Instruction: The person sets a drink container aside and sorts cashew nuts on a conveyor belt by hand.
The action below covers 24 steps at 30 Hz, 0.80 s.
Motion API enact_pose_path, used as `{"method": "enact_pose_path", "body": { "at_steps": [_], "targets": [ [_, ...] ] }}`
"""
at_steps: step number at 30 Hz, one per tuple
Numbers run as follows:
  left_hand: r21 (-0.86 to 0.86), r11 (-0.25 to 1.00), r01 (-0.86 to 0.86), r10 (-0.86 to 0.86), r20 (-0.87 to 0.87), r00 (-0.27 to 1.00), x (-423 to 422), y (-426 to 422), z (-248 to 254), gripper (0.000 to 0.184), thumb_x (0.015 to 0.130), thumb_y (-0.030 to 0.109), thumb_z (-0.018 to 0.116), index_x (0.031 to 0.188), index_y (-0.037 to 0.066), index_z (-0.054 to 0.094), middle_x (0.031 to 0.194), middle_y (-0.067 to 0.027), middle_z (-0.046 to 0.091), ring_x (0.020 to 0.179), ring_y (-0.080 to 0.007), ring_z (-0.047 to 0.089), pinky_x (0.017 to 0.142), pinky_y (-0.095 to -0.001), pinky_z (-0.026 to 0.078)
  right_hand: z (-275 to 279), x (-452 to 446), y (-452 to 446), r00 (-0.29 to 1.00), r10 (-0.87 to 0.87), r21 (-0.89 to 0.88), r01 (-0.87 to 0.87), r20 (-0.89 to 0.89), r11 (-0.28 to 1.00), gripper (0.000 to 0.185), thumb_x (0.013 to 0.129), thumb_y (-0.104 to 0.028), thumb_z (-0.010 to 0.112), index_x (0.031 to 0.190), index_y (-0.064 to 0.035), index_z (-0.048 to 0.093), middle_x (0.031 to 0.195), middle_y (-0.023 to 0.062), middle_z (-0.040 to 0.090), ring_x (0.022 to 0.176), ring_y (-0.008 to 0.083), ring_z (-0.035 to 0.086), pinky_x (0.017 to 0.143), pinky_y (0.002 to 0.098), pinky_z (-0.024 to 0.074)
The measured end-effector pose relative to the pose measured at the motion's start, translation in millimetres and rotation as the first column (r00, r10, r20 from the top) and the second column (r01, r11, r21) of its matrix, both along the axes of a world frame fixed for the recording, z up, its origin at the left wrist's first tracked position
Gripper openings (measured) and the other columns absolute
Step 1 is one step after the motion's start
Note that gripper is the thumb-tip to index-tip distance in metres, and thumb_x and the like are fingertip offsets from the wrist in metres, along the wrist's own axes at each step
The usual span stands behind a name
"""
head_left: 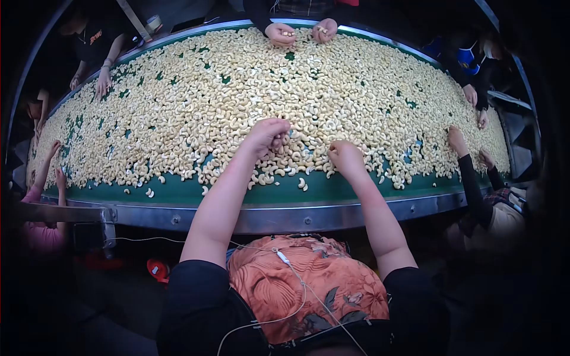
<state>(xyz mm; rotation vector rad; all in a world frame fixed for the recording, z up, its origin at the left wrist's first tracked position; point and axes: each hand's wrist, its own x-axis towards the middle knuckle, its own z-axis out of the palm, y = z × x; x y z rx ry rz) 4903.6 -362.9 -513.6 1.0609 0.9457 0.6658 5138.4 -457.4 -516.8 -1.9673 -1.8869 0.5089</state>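
Note:
Cashew nuts lie in a thick, pale layer over a green belt. My left hand is over the near part of the layer, its fingers curled in and the thumb side up; whether it holds a nut is hidden. To its right, my right hand is lower, closed with its fingertips down among the cashews. What those fingers pinch, if anything, does not show. A few loose cashews lie on the bare green strip nearer me.
A metal rail edges the belt in front of me. Across it, a person's two hands hold some nuts. Other people's hands reach in at the left and right. A thin white cable hangs over my apron.

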Motion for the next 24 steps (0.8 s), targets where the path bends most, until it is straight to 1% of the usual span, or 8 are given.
{"method": "enact_pose_path", "body": {
  "at_steps": [1,5,9,10,14,18,21,24],
  "targets": [
    [-0.207,0.977,-0.046,0.097,0.247,0.964,0.4,-3.2,5.0,0.010,0.078,0.015,0.062,0.081,0.006,0.060,0.063,-0.0003,0.054,0.052,-0.0074,0.052,0.043,-0.0232,0.041,-0.5,0.2,-3.1,1.000,-0.005,-0.007,0.005,-0.013,1.000,0.015,0.072,-0.015,0.058,0.080,-0.0033,0.062,0.080,0.0154,0.061,0.075,0.0316,0.060,0.067,0.0396,0.0474],
    [-0.168,0.985,0.032,-0.029,0.025,0.999,42.9,-6.7,17.5,0.012,0.078,0.018,0.063,0.084,0.009,0.059,0.060,0.0029,0.050,0.047,-0.0060,0.046,0.040,-0.0193,0.035,-1.7,12.2,-8.7,0.988,0.003,-0.109,-0.020,-0.154,0.994,0.015,0.074,-0.015,0.060,0.083,-0.0029,0.062,0.077,0.0125,0.062,0.066,0.0248,0.060,0.061,0.0348,0.0469],
    [0.506,0.765,0.399,-0.029,-0.591,0.806,87.6,-13.6,6.2,0.014,0.073,0.016,0.061,0.079,0.004,0.065,0.065,-0.0116,0.059,0.058,-0.0222,0.058,0.054,-0.0348,0.046,10.4,30.9,-14.1,0.916,-0.128,-0.361,-0.019,-0.379,0.932,0.014,0.077,-0.015,0.062,0.083,-0.0018,0.061,0.064,0.0049,0.061,0.052,0.0093,0.058,0.044,0.0234,0.0437],
    [0.569,0.637,0.521,0.036,-0.697,0.716,94.9,-14.9,2.4,0.018,0.072,0.016,0.059,0.081,0.002,0.064,0.072,-0.0166,0.060,0.068,-0.0312,0.059,0.065,-0.0392,0.047,10.5,35.3,-16.7,0.873,-0.179,-0.398,-0.019,-0.453,0.917,0.014,0.077,-0.015,0.062,0.083,-0.0021,0.061,0.062,0.0042,0.060,0.052,0.0091,0.057,0.044,0.0231,0.0436],
    [0.557,0.653,0.512,0.119,-0.744,0.658,100.1,-19.6,-4.7,0.016,0.074,0.015,0.059,0.079,0.001,0.064,0.070,-0.0139,0.061,0.066,-0.0282,0.060,0.063,-0.0377,0.047,-0.5,56.7,-16.7,0.866,-0.146,-0.292,0.000,-0.478,0.956,0.014,0.076,-0.016,0.063,0.081,-0.0027,0.061,0.061,0.0020,0.058,0.048,0.0074,0.054,0.042,0.0227,0.0418],
    [0.114,0.992,0.052,-0.020,-0.266,0.964,81.3,-21.3,13.7,0.014,0.079,0.015,0.061,0.078,0.001,0.062,0.064,-0.0001,0.054,0.052,-0.0054,0.047,0.044,-0.0204,0.037,0.5,54.6,-15.4,0.975,0.023,-0.103,-0.046,-0.220,0.994,0.019,0.073,-0.020,0.064,0.081,-0.0033,0.062,0.069,0.0088,0.061,0.059,0.0199,0.059,0.055,0.0318,0.0461],
    [-0.238,0.970,-0.041,0.131,0.372,0.919,64.7,-21.9,-3.2,0.013,0.082,0.016,0.057,0.087,0.004,0.056,0.069,-0.0010,0.053,0.049,-0.0061,0.043,0.042,-0.0188,0.034,6.3,39.4,-13.7,0.994,0.113,-0.098,-0.112,0.004,0.989,0.016,0.072,-0.017,0.059,0.082,-0.0046,0.063,0.080,0.0142,0.061,0.077,0.0310,0.059,0.068,0.0380,0.0470],
    [-0.266,0.962,-0.055,0.145,0.335,0.931,81.4,-36.4,20.7,0.014,0.084,0.020,0.055,0.083,0.006,0.054,0.070,-0.0017,0.054,0.048,-0.0067,0.044,0.042,-0.0184,0.035,-6.2,35.2,-14.2,0.969,0.189,-0.068,-0.180,0.156,0.981,0.017,0.073,-0.015,0.057,0.085,-0.0045,0.061,0.078,0.0137,0.061,0.077,0.0306,0.059,0.067,0.0386,0.0469]
  ]
}}
